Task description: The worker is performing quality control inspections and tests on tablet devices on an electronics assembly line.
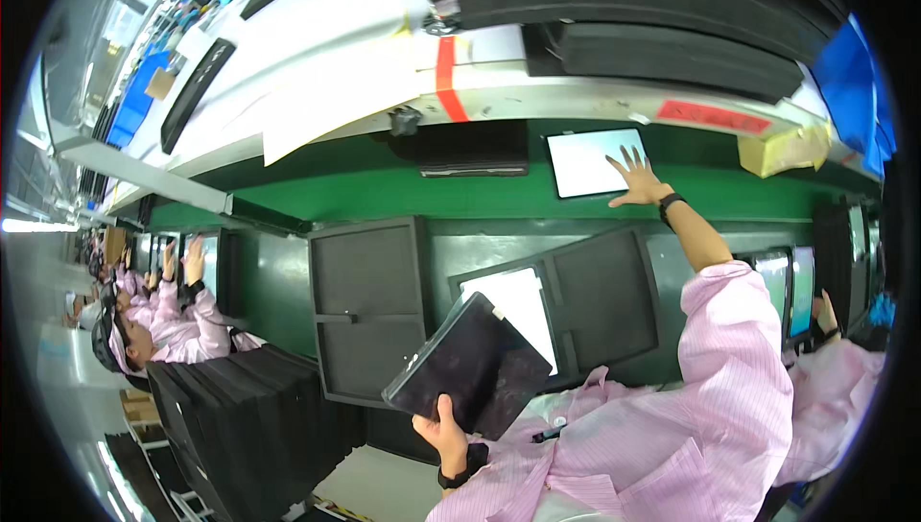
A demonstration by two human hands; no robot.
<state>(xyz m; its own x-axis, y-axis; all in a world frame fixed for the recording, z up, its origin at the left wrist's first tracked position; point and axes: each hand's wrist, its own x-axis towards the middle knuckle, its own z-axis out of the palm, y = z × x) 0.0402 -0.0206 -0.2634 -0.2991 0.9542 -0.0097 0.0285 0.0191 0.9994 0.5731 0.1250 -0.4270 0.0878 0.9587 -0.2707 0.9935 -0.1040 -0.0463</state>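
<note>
right hand (635,179): fingers spread wide, flat on white panel (595,162), far across green bench (384,196) | left hand (443,436): grips dark tablet (470,366), tilted, near side of panel

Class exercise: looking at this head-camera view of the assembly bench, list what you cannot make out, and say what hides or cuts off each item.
- Head view: the underside of the dark panel in the left hand; it faces away.
- The lit white panel in the tray: its lower left is covered by the dark panel.
- The right hand palm, pressed toward the white screen.
- The co-worker's hands at far left: too small and bent by the fisheye rim.
</note>
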